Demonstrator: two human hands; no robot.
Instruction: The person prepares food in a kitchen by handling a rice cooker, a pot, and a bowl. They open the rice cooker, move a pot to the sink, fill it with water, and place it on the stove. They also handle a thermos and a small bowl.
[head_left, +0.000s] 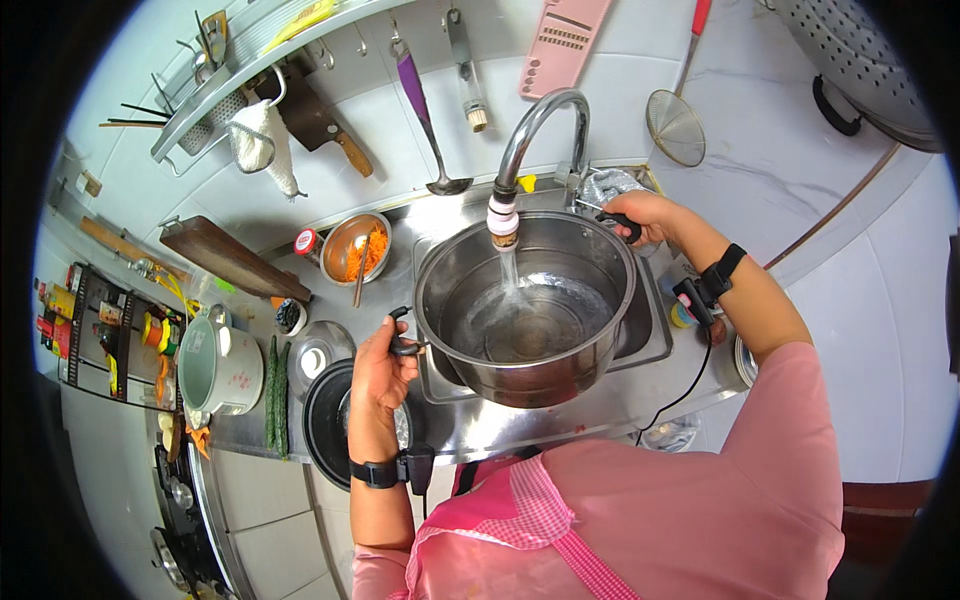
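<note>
A large stainless steel pot (525, 382) sits over the sink, its rim tilted towards me. Water runs into it from a curved faucet (536, 124) with a pale pink nozzle, and some water covers the pot's bottom. My left hand (381, 367) grips the black left handle (405, 343). At the far right side of the rim, my right hand (645, 215) holds the other black handle (624, 226). Beneath the pot, most of the sink basin (641, 330) is hidden.
Left on the steel counter stand a bowl (330, 251) of shredded carrot with chopsticks, a glass lid (322, 352), cucumbers (276, 397) and a pale green pot (217, 360). A black basin (322, 420) is by the front edge. A ladle (420, 112) and cleaver (315, 112) hang behind.
</note>
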